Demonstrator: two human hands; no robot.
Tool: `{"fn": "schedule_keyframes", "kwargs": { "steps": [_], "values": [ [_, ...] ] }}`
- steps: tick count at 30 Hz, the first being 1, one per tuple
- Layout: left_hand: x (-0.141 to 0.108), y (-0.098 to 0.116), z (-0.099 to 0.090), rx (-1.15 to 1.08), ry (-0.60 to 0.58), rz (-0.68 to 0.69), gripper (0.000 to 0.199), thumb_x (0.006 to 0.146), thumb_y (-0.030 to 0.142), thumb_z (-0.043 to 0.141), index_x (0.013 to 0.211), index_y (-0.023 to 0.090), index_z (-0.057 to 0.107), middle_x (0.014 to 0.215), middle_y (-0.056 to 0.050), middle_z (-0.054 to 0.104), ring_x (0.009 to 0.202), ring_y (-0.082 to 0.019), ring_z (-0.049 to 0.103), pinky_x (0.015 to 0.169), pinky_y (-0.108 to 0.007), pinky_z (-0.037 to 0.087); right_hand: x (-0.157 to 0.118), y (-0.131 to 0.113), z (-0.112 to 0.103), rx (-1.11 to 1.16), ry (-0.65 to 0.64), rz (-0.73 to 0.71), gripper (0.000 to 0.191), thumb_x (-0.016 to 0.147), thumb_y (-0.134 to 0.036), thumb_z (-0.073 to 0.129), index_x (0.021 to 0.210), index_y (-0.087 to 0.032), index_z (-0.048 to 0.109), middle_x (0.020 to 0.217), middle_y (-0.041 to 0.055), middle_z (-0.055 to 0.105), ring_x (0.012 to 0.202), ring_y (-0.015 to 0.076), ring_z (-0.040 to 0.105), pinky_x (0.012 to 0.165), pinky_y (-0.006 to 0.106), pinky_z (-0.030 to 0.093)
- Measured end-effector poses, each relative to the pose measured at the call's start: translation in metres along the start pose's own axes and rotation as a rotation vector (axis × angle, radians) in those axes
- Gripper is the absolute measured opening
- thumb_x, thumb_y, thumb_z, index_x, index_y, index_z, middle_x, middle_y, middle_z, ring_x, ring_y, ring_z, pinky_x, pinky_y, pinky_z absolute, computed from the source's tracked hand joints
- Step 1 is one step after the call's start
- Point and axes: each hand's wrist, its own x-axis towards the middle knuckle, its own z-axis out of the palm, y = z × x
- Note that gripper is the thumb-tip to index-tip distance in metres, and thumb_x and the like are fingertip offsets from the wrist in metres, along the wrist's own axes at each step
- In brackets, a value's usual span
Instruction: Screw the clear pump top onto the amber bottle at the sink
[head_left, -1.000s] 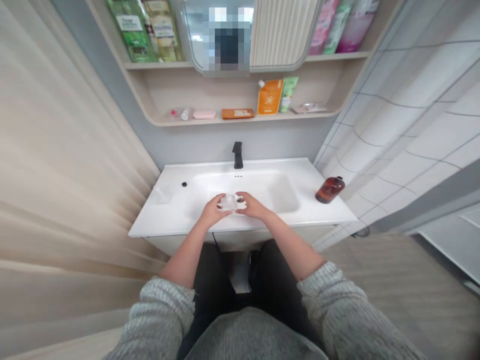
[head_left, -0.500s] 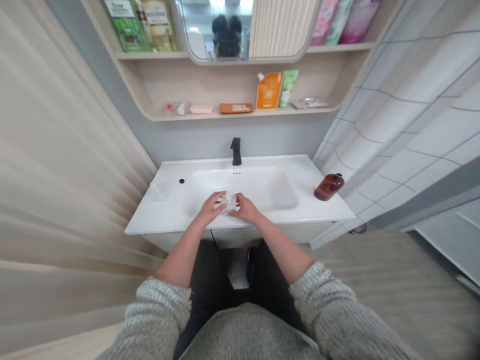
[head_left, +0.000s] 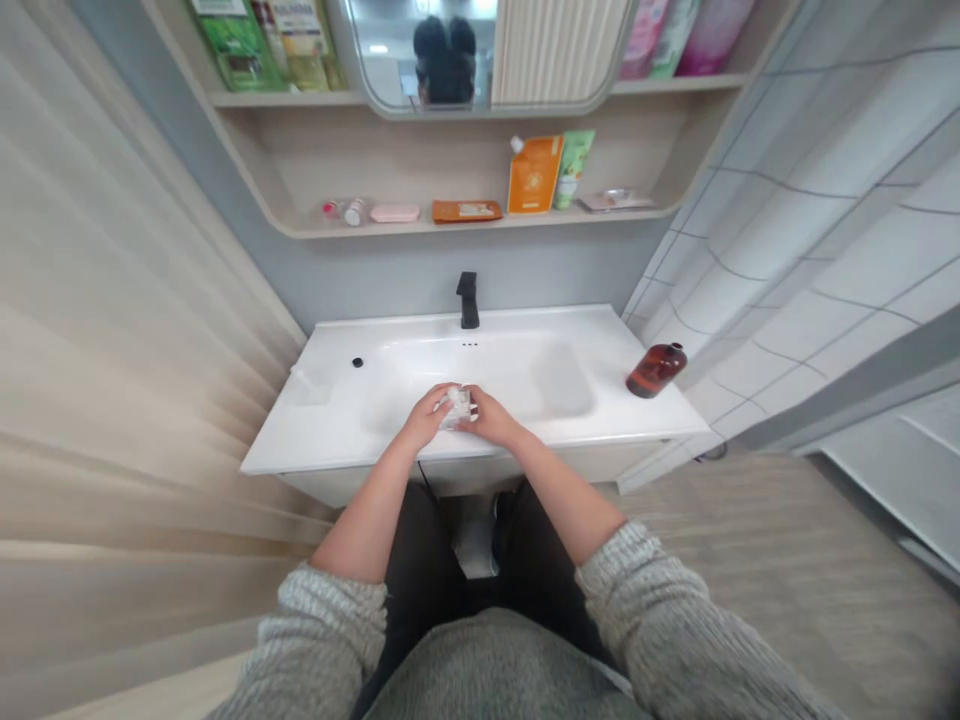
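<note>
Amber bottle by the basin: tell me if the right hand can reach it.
Probably yes: nothing stands between the right hand and the amber bottle, though it would likely have to leave the clear object first.

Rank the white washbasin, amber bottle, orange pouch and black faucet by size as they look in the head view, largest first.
1. White washbasin
2. Amber bottle and orange pouch: they look alike, and differing nearness to the camera makes it unsure, so unranked
3. Black faucet

Grey knit sweater (head_left: 495,668), black trousers (head_left: 420,565)
</note>
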Motion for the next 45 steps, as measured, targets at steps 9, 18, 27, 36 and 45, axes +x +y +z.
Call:
{"fn": "schedule_keyframes", "kwargs": {
  "steps": [9, 18, 27, 36, 45],
  "values": [
    [-0.003, -0.003, 0.003, -0.029, 0.155, -0.118, 0.046, 0.09, 0.049, 0.082, 0.124, 0.022, 0.067, 0.134, -0.014, 0.076, 0.126, -0.029, 0.072, 0.115, -0.047, 0.055, -0.002, -0.006, 0.003, 0.006, -0.009, -0.008, 0.075, 0.078, -0.038, 0.095, 0.141, -0.026, 0.057, 0.134, 0.0107, 0.071, 0.111, 0.027, 0.072, 0.099, 0.045, 0.062],
    [-0.005, -0.016, -0.003, -0.463, 0.261, 0.023, 0.066, 0.079, 0.044, 0.085, 0.138, 0.024, 0.062, 0.106, -0.008, 0.08, 0.132, -0.034, 0.07, 0.117, -0.051, 0.049, -0.002, -0.002, 0.002, 0.013, -0.009, -0.006, 0.077, 0.072, -0.038, 0.1, 0.137, -0.025, 0.06, 0.123, 0.0067, 0.073, 0.099, 0.023, 0.072, 0.094, 0.042, 0.063],
    [-0.004, -0.02, -0.002, -0.553, 0.247, -0.013, 0.062, 0.069, 0.028, 0.081, 0.129, 0.025, 0.065, 0.11, -0.005, 0.08, 0.113, -0.029, 0.073, 0.106, -0.044, 0.052, -0.002, -0.004, 0.002, 0.032, -0.008, -0.012, 0.074, 0.072, -0.035, 0.099, 0.134, -0.025, 0.061, 0.12, 0.0052, 0.072, 0.099, 0.0229, 0.071, 0.093, 0.041, 0.062],
    [-0.002, -0.02, -0.003, -0.461, 0.187, -0.008, 0.072, 0.072, 0.04, 0.093, 0.136, 0.025, 0.066, 0.122, -0.01, 0.08, 0.121, -0.031, 0.072, 0.11, -0.045, 0.051, -0.002, -0.005, 0.003, 0.055, -0.017, -0.037, 0.076, 0.073, -0.038, 0.099, 0.136, -0.024, 0.06, 0.126, 0.0075, 0.071, 0.102, 0.0234, 0.072, 0.095, 0.042, 0.062],
    [-0.001, -0.018, -0.001, -0.423, 0.123, -0.01, 0.08, 0.076, 0.048, 0.096, 0.146, 0.025, 0.064, 0.127, -0.012, 0.079, 0.123, -0.03, 0.074, 0.111, -0.046, 0.054, -0.003, -0.003, 0.002, 0.04, -0.023, -0.036, 0.078, 0.073, -0.04, 0.099, 0.14, -0.026, 0.06, 0.126, 0.0074, 0.072, 0.104, 0.0248, 0.073, 0.095, 0.043, 0.063]
  ]
}}
